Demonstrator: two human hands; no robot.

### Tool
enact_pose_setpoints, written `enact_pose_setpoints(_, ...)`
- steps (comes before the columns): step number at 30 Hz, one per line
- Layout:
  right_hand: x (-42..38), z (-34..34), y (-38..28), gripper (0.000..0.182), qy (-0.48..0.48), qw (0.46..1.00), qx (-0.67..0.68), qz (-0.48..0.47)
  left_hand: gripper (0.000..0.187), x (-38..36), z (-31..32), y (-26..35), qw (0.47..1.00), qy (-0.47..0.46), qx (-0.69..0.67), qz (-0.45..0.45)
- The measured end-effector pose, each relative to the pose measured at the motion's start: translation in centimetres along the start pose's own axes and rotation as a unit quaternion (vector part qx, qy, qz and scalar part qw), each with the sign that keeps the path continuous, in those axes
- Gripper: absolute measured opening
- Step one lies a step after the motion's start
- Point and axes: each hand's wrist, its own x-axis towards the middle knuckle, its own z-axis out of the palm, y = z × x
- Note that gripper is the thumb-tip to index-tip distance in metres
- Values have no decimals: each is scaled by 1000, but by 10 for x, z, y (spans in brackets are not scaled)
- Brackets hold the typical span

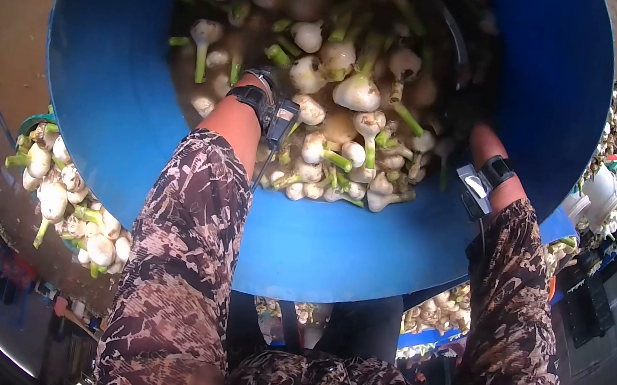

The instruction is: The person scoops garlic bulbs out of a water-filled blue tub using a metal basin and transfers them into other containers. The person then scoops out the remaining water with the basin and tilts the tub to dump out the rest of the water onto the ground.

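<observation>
Tub (pixel 314 255), blue, one: contains murky water and bulbs (pixel 358 93) with green stems, scattered from 12 o'clock through the centre and crowded at 6; left wrist (pixel 241 109) at 8 o'clock, right wrist (pixel 488 151) at 4, hands submerged, finger spread or grip cannot be told. Hazards, as judged: deeper reaching could wet the left device (pixel 281 120) and right device (pixel 475 189), strapped near the waterline; blind stirring could snap stems, dark water hiding contact.

The near tub wall (pixel 331 253) shines within black, fisheye-bent edges.
</observation>
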Motion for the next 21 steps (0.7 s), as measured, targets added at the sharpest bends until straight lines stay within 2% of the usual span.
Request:
enact_pose_setpoints(3,18,-4,-25,33,8,980,187,67,43,8,6,-9,1000,-7,-8,-9)
enact_pose_setpoints(6,32,-7,-38,32,-6,955,275,107,43,14,18,-15,1000,-15,-13,-17)
enact_pose_setpoints(12,16,-10,-41,32,-38,927,343,144,43,25,32,-24,1000,-11,-8,-17)
enact_pose_setpoints(18,2,-14,-43,35,-19,925,355,136,43,37,17,-8,999,-31,-40,-18)
enact_pose_setpoints(20,-6,-21,-44,35,-77,914,375,137,44,34,12,-2,997,-41,-58,-20)
enact_pose_setpoints(21,-11,-22,-45,35,-73,909,393,120,44,30,11,-1,997,-46,-66,-18)
